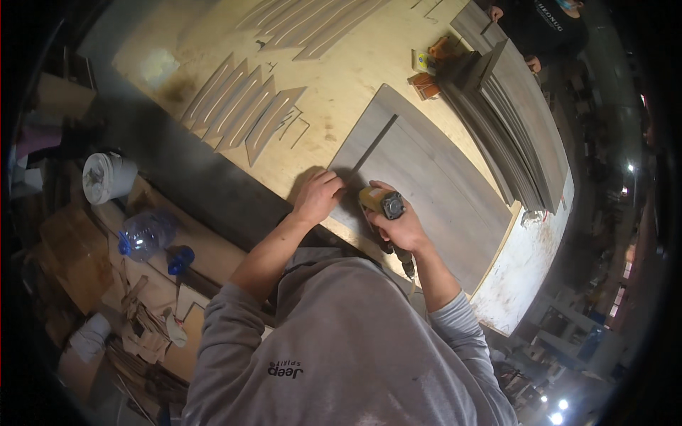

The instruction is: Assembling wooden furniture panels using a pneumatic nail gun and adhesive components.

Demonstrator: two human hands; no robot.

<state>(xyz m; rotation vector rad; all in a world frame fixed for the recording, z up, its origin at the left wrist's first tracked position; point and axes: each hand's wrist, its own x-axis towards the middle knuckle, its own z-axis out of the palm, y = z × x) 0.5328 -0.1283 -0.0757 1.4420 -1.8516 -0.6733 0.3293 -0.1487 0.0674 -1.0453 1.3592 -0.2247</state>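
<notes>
A grey wood-look board (pixel 440 199) lies flat on the bench in front of me. A narrow dark strip (pixel 374 145) runs slantwise across its left part. At the strip's near end, my left hand (pixel 320 195) rests by the board's edge with fingers bent and pressed together on it; the fingertips are partly hidden. My right hand (pixel 401 224) is wrapped round a yellow and black air nailer (pixel 382 201), its head over the board close to my left fingers. An air fitting (pixel 407 266) hangs from its handle toward me. The nailer's tip is hidden.
A tall stack of grey boards (pixel 522 128) stands at the right, with orange-brown blocks (pixel 425 86) beside it. Slim grooved pieces (pixel 234 103) lie on the bench (pixel 312 99). A person (pixel 550 32) stands at the far right. A white bucket (pixel 110 177) and water jug (pixel 150 233) sit left.
</notes>
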